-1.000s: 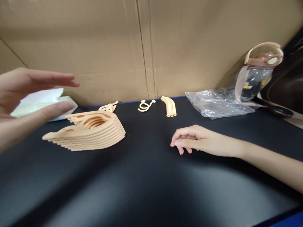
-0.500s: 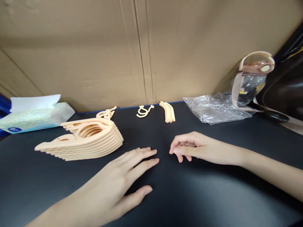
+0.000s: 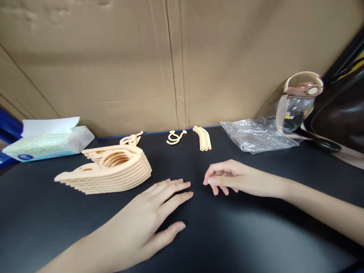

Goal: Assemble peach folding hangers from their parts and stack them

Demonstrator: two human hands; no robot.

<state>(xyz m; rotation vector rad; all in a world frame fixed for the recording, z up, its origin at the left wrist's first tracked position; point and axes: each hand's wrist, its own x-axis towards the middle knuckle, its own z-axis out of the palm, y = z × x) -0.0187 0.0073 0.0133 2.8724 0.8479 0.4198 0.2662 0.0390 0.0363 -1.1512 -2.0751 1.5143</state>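
My left hand (image 3: 153,216) lies palm down on the black tabletop, fingers stretched and thumb apart, holding nothing. Facing it from the right is my right hand (image 3: 226,178), loosely curled with gaps between the fingers and nothing visible in it. A stack of cream plastic clothes hanger bodies (image 3: 119,174) rests just left of my left hand. Behind that stack is a small heap of cream hook pieces (image 3: 131,139). More cream hooks (image 3: 175,137) lie at the back middle. Beside them sits a small bundle of curved cream strips (image 3: 203,138).
A tissue pack (image 3: 51,142) stands at the back left. Crumpled clear plastic film (image 3: 253,136) lies at the back right, by a clear bottle (image 3: 297,108) with a strap. A cardboard wall (image 3: 127,68) rises behind the table (image 3: 241,235).
The camera view has shifted slightly, so the things on the table appear a little further down. Both hands keep nearly the same pose, and nothing has been picked up.
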